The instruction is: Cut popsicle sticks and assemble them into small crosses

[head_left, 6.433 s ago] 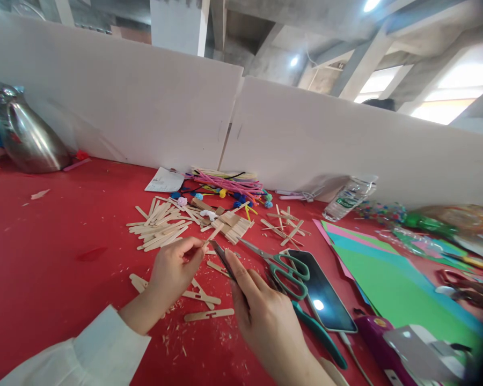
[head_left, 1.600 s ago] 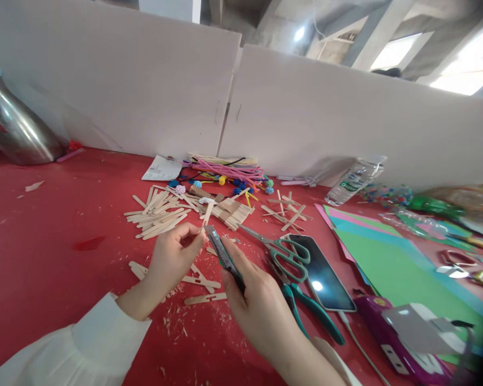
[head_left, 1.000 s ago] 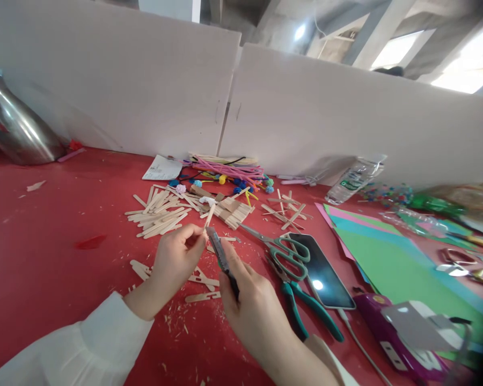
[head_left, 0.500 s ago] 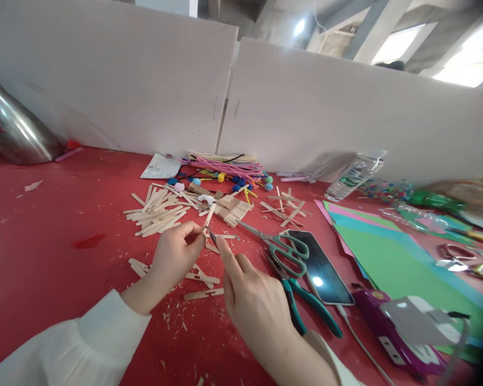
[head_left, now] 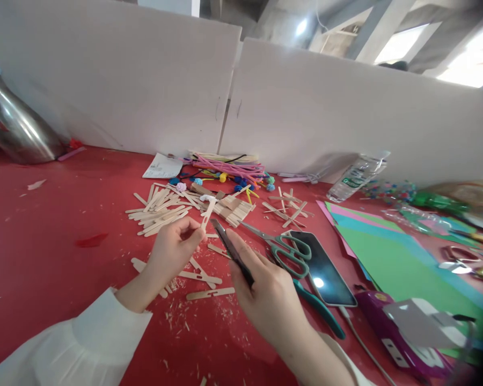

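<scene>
My left hand (head_left: pixel 171 252) pinches a thin wooden craft stick (head_left: pixel 206 213) that points up and away from me. My right hand (head_left: pixel 268 292) is closed round a dark utility knife (head_left: pixel 230 249); its tip sits just right of the stick, close to my left fingertips. Both hands hover over the red table (head_left: pixel 52 241), above cut stick pieces (head_left: pixel 209 292) and wood shavings (head_left: pixel 181 321). A white sleeve covers my left forearm.
A pile of craft sticks (head_left: pixel 161 212) and pipe cleaners (head_left: pixel 229 170) lies beyond my hands. Green scissors (head_left: pixel 284 247), teal pliers (head_left: pixel 320 316), a phone (head_left: pixel 322 268), coloured paper (head_left: pixel 386 257) and a purple glue gun (head_left: pixel 402 335) are on the right. A steel jug (head_left: pixel 12 126) stands far left.
The knife has swung from steep to a lower slant, and my right hand has drawn back a little. My left hand keeps its pinch on the stick.
</scene>
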The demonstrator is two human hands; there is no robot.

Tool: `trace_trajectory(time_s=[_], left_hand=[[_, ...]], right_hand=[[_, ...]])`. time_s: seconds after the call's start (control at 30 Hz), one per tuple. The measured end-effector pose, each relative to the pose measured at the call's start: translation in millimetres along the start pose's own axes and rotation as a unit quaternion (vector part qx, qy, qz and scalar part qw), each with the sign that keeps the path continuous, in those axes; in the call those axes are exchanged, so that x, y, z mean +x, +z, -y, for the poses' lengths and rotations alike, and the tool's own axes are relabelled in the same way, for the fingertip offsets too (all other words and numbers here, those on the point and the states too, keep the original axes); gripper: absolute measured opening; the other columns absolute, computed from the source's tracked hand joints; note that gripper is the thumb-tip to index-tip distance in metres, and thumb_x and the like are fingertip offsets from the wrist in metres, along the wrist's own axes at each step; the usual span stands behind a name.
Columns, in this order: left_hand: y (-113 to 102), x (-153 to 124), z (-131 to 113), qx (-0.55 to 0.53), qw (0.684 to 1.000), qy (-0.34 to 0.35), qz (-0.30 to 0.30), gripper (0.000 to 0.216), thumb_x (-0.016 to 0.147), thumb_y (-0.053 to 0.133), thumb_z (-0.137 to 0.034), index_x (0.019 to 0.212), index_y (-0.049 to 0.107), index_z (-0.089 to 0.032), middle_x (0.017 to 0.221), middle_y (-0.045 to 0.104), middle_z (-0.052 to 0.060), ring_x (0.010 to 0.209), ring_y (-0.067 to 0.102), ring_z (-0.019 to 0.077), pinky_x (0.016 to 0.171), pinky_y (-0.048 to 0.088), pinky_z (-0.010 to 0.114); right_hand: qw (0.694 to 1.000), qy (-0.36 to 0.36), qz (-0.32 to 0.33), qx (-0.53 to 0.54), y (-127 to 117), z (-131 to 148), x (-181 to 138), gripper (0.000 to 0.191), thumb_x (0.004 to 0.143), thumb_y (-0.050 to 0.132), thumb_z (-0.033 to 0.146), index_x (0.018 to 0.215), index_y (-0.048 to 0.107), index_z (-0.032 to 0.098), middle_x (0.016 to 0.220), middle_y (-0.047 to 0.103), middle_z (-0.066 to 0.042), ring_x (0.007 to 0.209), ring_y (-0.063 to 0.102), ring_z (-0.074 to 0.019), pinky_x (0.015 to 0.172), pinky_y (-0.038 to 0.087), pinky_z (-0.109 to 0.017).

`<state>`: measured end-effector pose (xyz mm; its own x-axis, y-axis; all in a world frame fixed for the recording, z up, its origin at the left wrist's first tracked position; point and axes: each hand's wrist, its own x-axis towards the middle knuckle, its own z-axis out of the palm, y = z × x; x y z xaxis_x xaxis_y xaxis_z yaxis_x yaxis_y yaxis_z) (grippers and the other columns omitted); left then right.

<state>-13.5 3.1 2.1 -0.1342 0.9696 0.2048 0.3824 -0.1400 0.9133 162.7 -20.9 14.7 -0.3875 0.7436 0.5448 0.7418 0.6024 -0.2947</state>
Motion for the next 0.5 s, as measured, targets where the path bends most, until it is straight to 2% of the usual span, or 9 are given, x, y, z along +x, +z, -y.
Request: trace_trajectory(time_s=[0.23,0.5], left_hand=[[-0.7,-2.0,-0.7,0.053,0.997,0.039,-0.031,0.022,0.076,0.052,-0.037,0.067,0.058,-0.018,0.057,0.054,-0.003,0.054,0.049,0.0109,0.052,0.039,0.021],[0.7,-6.3,-3.2,0.109,0.99,0.068,-0.055,0.021,0.079,0.051,-0.037,0.073,0.061,-0.019,0.06,0.059,-0.002,0.054,0.05,0.0104,0.052,0.039,0.02]], right_hand=[[0.999,0.011,0.026,0.034,-1.3,0.8,-0.3,0.046,0.08,0.038,0.015,0.123,0.052,0.013,0.07,0.068,-0.004,0.048,0.059,-0.0129,0.043,0.044,-0.021],[0.999,0.009,0.031,0.038,-0.9,1.9,-1.9,0.046,0.08,0.037,0.014,0.123,0.052,0.011,0.077,0.069,-0.007,0.043,0.055,-0.0115,0.04,0.044,-0.021]])
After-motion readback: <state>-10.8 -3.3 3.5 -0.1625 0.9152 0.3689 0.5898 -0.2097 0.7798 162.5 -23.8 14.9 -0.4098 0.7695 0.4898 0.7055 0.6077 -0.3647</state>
